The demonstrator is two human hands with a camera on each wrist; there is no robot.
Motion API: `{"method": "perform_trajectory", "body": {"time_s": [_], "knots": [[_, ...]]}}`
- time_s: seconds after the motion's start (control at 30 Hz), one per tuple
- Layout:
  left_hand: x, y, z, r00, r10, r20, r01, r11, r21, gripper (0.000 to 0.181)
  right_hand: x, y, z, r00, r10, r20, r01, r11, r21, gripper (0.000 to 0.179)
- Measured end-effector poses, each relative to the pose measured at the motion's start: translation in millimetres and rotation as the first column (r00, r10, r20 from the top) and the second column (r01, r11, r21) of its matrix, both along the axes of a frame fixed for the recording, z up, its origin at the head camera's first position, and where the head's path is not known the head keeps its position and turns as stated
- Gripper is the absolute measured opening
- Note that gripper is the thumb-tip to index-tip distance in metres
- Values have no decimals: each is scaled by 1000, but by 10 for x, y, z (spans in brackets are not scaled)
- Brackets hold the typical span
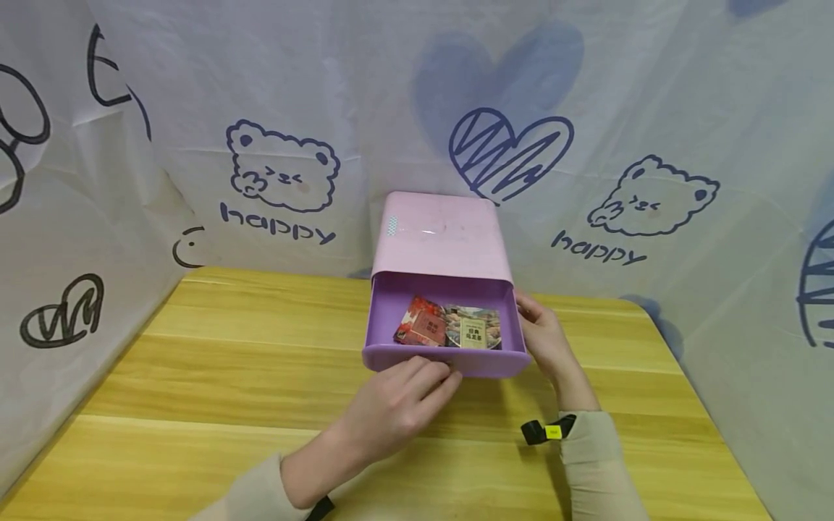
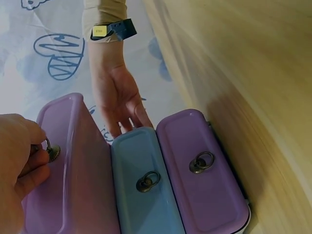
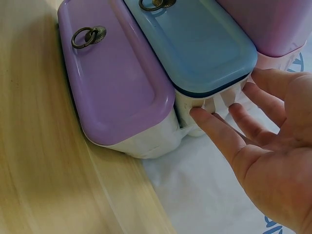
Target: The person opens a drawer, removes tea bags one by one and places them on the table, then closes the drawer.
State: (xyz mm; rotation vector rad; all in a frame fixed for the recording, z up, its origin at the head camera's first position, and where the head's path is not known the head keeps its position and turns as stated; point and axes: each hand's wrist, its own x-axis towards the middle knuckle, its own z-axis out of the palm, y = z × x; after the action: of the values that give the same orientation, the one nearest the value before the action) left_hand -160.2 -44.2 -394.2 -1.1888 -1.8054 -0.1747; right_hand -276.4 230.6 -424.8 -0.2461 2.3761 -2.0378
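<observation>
A small drawer cabinet with a pink top (image 1: 443,242) stands on the table, its top purple drawer (image 1: 381,356) pulled out. Inside the drawer lie a red packet (image 1: 422,323) and a green, landscape-printed packet (image 1: 474,329), side by side. My left hand (image 1: 394,405) is at the drawer's front, fingers pinching its metal ring pull (image 2: 53,153). Against the cabinet's right side rests my right hand (image 1: 547,344), its fingers spread and fairly straight, tips touching the wall beside the blue middle drawer (image 3: 204,53). The lower purple drawer (image 2: 202,192) is closed, like the blue one.
Wood-grain table (image 1: 247,376) surrounds the cabinet. Close behind it hangs a white cloth (image 1: 365,94) printed with hearts and bears, which continues along both sides. A black strap with a yellow tag (image 1: 553,432) is on the right wrist.
</observation>
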Motion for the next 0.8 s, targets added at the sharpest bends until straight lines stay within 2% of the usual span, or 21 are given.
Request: {"method": "perform_trajectory", "body": {"time_s": [0.2, 0.53, 0.8], "knots": [[5, 10, -36, 1000, 18, -25, -19, 999, -25, 28, -10, 9, -3, 1000, -4, -5, 4, 1000, 18, 45], [-32, 29, -108, 998, 54, -37, -55, 998, -8, 27, 14, 7, -18, 1000, -25, 16, 25, 1000, 16, 46], [-32, 19, -94, 998, 55, -35, -56, 998, -17, 27, 4, 10, 0, 1000, -25, 15, 24, 999, 27, 46]]}}
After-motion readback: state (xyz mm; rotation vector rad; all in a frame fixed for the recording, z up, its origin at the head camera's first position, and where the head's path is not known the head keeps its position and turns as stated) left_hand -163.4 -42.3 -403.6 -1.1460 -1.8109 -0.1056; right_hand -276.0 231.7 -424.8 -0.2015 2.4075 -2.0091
